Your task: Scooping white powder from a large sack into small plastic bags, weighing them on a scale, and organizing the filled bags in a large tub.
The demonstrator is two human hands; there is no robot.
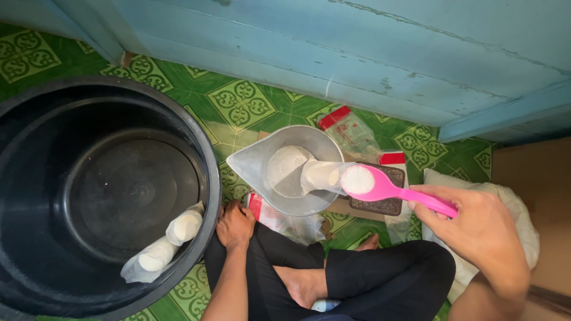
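Pink plastic spoon (389, 189), pinched at its handle end by the right hand (476, 229), carries loose white powder at three o'clock over the jug (285, 169), light but spill-prone, while the left hand (235, 226) rests, fingers curled, on a leg.

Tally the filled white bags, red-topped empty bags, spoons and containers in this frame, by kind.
Filled white bags: 3 (two in the black tub, at and; one in the clear jug, at)
Red-topped empty bags: 3
Pink spoon: 1
Containers: 2
Total: 9

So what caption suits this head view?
Right hand tips white powder from a pink plastic spoon into a small clear bag.
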